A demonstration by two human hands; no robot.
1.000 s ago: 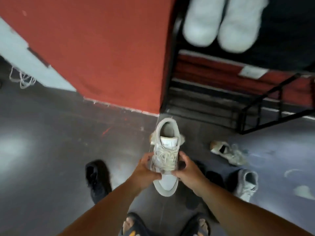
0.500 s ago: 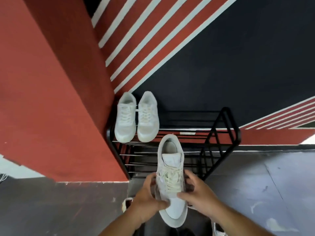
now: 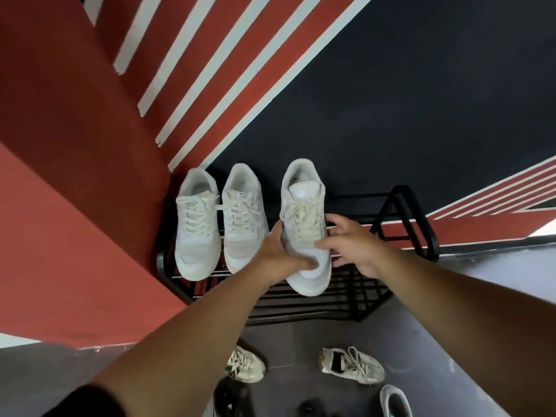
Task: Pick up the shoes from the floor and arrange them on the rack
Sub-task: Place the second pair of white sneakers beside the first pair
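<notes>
1. We have the shoe [image 3: 304, 200] on the rack's [image 3: 403, 212] top shelf, just right of a white pair [image 3: 197, 230].
2. Our left hand [image 3: 276, 257] grips its left side, thumb across the toe.
3. Our right hand [image 3: 358, 245] touches its right side, fingers spread loose.
4. Other shoes [image 3: 352, 365] lie on the floor [image 3: 451, 341].

**Shoes: three at rack level, three on floor**

Black wire rack [image 3: 403, 212]: white sneaker pair [image 3: 197, 227] on top tier, left end, toes toward the viewer. Third white sneaker [image 3: 304, 230] just right of them, gripped by left hand [image 3: 279, 251]. Pale sneakers [image 3: 245, 367] lie scattered on the floor.
</notes>
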